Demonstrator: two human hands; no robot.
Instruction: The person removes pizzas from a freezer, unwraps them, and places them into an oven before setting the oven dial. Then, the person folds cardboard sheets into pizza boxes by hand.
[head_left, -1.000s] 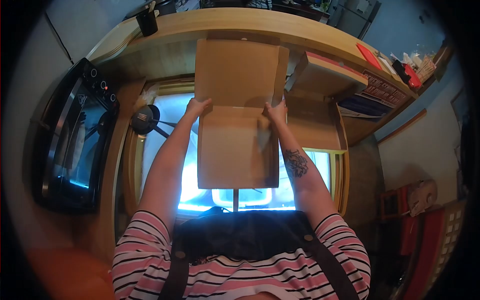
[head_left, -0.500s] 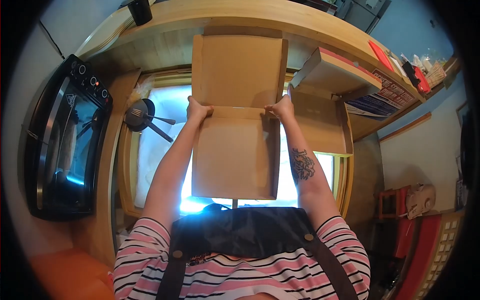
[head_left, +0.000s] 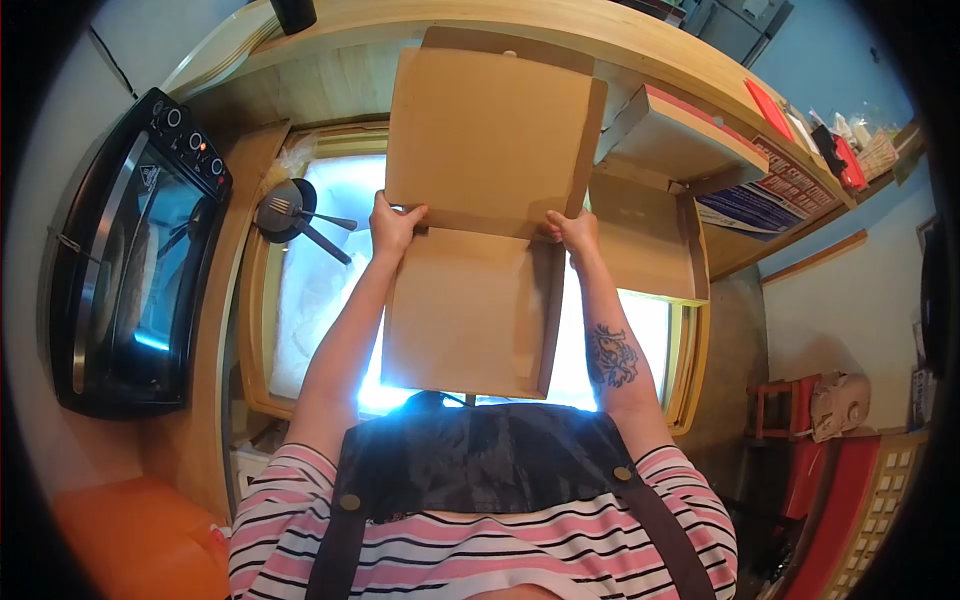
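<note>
An open cardboard box [head_left: 465,310] lies in front of me, its lid raised at the far side. My left hand [head_left: 397,226] grips the box's left edge near the fold, thumb on the inside. At the right edge, my right hand [head_left: 573,234] is closed on the box at the same height, thumb also inside. Beneath the box is a brightly lit glass surface [head_left: 320,270]. A second open cardboard box [head_left: 645,235] rests just right of my right hand, its lid standing up.
A black oven [head_left: 145,260] stands at the left. Beside it a fork and a dark utensil lie on a black round dish [head_left: 283,208]. Past the boxes runs a wooden counter [head_left: 480,22] with red items at its right end. An orange object [head_left: 140,540] is at lower left.
The box lid has tilted and turned slightly, with its far flap now showing more. Both hands have stayed on the box's edges. The whole view has shifted a little.
</note>
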